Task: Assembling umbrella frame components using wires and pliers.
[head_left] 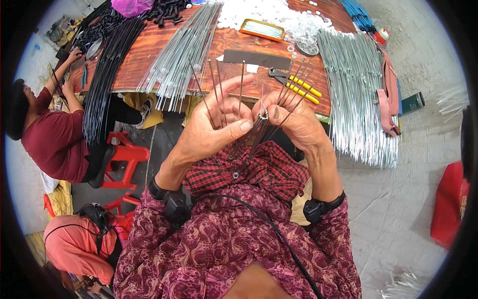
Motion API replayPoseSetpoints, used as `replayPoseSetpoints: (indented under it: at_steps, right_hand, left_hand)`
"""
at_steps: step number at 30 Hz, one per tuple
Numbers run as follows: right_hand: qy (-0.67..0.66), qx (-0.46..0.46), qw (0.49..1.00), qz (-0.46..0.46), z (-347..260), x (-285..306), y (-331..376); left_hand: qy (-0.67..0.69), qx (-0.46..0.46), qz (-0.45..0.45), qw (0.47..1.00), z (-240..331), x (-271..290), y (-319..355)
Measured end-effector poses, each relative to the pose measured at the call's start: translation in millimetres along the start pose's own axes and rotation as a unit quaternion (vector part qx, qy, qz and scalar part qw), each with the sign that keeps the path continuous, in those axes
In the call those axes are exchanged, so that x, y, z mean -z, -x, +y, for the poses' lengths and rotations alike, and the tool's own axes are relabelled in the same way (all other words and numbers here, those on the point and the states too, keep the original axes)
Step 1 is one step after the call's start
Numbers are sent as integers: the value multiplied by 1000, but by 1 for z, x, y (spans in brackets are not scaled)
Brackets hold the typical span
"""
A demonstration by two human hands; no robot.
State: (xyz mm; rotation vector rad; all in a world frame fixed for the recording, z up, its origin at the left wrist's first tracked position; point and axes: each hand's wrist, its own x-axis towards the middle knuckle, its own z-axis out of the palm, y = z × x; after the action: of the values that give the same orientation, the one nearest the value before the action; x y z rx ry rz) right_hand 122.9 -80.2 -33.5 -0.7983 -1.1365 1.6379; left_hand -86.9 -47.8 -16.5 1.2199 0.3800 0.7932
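Between my hands is a spread of thin dark metal ribs (241,84), like those of an umbrella frame, fanning upward from a small silvery ring of wire (264,116). My left hand (206,124) has several ribs running between its partly curled fingers, its thumb stretched toward the ring. With thumb and forefinger pinched at the ring, my right hand (298,122) keeps other ribs between its fingers. A fine wire (262,92) sticks up beside the right fingertips. The lower parts of the ribs come down over the red checked cloth (279,169) on my lap.
Yellow-handled pliers (303,89) lie at the table's near edge, below a dark flat bar (256,59). Bundles of silver rods (353,89), clear-tipped rods (181,50) and black rods (112,70) overhang it. Small clear plastic pieces (279,15) lie behind. A co-worker (59,134) sits at left.
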Motion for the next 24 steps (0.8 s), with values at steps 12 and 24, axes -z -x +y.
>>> replayPoseSetpoints:
  at_steps: [12,24]
  right_hand:
    - [-1,17,1000,14,6,-2,-5]
    - [19,31,998,46,7,-3,-9]
  left_hand:
    - [-178,-16,71,981,2,-9,1]
    - [-159,-21,140,977,-4,-11,0]
